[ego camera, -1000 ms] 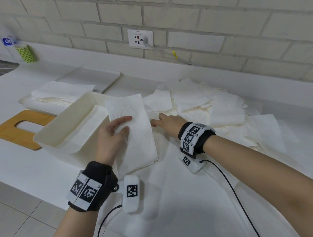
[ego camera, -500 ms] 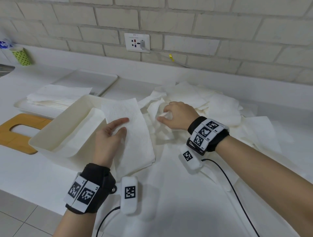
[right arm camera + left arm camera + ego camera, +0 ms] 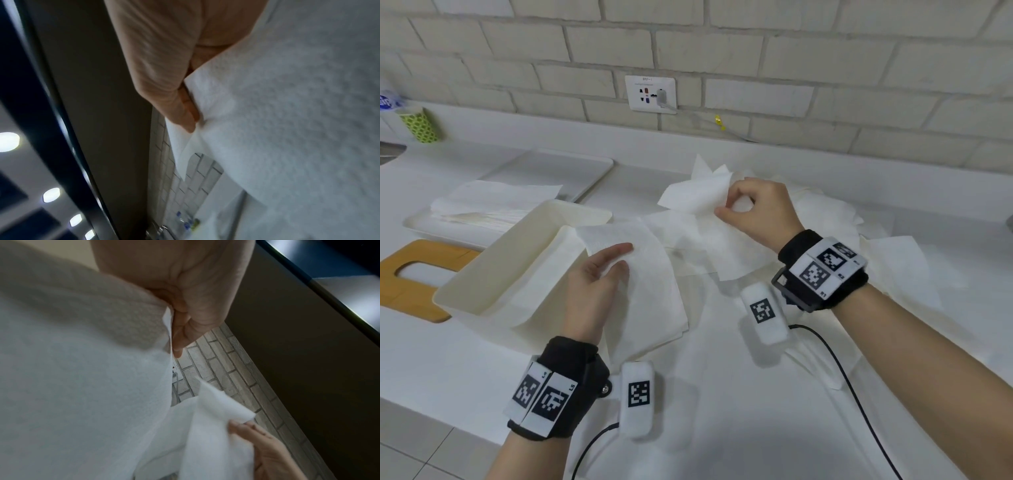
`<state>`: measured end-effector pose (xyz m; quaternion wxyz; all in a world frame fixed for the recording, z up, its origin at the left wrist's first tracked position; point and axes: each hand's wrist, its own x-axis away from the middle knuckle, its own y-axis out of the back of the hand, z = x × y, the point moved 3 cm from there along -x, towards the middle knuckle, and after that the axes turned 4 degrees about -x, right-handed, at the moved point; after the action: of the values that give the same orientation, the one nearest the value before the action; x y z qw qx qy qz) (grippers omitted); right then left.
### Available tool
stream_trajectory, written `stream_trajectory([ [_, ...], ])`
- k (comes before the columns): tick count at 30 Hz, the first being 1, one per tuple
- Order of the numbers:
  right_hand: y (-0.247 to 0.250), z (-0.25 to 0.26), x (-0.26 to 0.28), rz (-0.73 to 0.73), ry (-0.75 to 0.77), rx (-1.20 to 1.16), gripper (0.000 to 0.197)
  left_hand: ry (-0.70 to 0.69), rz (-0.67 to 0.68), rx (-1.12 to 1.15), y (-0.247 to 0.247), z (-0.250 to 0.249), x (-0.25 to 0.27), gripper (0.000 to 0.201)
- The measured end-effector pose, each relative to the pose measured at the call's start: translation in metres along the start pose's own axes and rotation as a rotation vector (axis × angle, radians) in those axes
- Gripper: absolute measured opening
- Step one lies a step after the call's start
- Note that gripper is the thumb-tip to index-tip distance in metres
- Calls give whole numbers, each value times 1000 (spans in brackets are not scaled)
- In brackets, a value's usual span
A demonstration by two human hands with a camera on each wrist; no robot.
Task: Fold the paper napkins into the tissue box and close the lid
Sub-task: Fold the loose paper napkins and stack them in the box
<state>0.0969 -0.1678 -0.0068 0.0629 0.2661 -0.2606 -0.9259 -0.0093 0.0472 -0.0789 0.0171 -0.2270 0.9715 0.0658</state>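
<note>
The wooden lid lies off on the surface at far left, beside the open tissue box. The left hand still pinches a folded napkin over the box's right end. The right hand, flat on the loose pile a second ago, has now pinched one fresh napkin and lifted it clear: judged ready for folding.

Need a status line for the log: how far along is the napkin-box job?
Early to midway. Done: some folded white paper already lies inside the open cream plastic tissue box. In hand: the left hand holds a folded white paper napkin at the box's edge; the right hand pinches a fresh white napkin sheet lifted off the loose pile. Left: most of that pile, and the wooden slotted lid, lying beside the box.
</note>
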Motion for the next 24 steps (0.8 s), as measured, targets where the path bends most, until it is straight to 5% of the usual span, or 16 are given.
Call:
stream_trajectory([
  [6, 13, 20, 3, 136, -63, -589, 22, 29, 68, 21, -7, -11, -3, 18],
  [10, 13, 29, 2, 234, -55, -776, 20, 98, 141, -43, -11, -13, -13, 38],
  [15, 20, 43, 4, 431, 14, -788, 42, -64, 97, 1, -9, -40, -22, 31],
  [21, 21, 46, 1, 508, 7, -606, 54, -189, 403, 107, -23, -63, -3, 39],
  [24, 22, 40, -1, 481, 20, -499, 45, -199, 408, 140, -23, -60, -2, 34],
])
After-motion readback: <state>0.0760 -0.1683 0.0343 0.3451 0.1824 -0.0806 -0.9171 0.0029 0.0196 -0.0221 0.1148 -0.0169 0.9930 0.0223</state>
